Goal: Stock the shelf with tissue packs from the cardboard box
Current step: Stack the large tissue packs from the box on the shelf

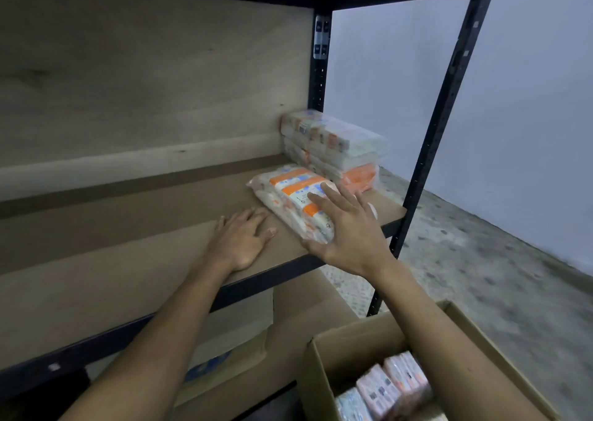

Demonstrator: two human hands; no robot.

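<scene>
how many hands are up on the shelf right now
2. The left hand lies flat on the shelf board, just left of the loose tissue pack. The right hand is spread over that pack's near end. Neither is hidden.

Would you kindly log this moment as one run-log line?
step: stocking | right hand: open, on tissue pack | left hand: open, on shelf | stack: back right | cardboard box: packs inside

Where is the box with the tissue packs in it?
In the head view the cardboard box sits open at the bottom right, below the shelf board and partly behind the person's right forearm, with tissue packs inside.
</scene>
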